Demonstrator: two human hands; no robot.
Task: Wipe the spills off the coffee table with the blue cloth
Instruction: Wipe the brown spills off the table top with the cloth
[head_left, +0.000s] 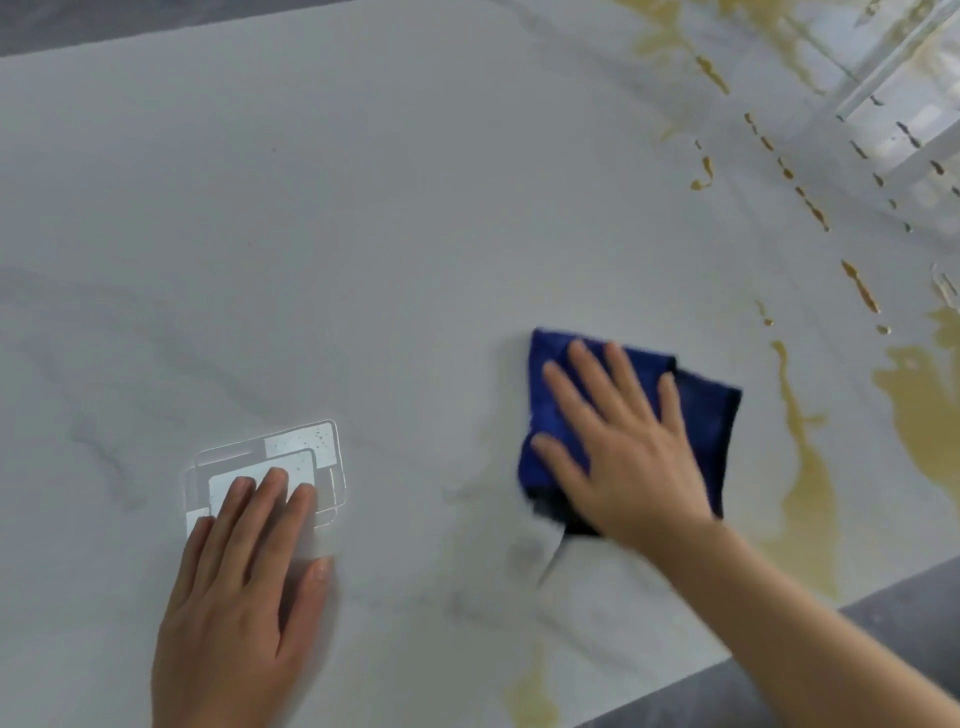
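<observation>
A folded blue cloth (706, 415) lies on the white marble coffee table (363, 208), right of centre. My right hand (618, 441) presses flat on the cloth with fingers spread. My left hand (244, 587) rests flat on the bare tabletop at the lower left, holding nothing. Yellow-brown spills (810, 488) run down the right side of the table in streaks and pools. Drops (810, 208) continue toward the far right corner. Another patch of spill (530, 696) sits by the near edge. The cloth and right hand look blurred.
A bright window-shaped reflection (306, 452) shines on the table just beyond my left fingertips. The table's near right edge (779, 644) meets a grey floor. A larger glare with white bars (904, 93) covers the far right corner.
</observation>
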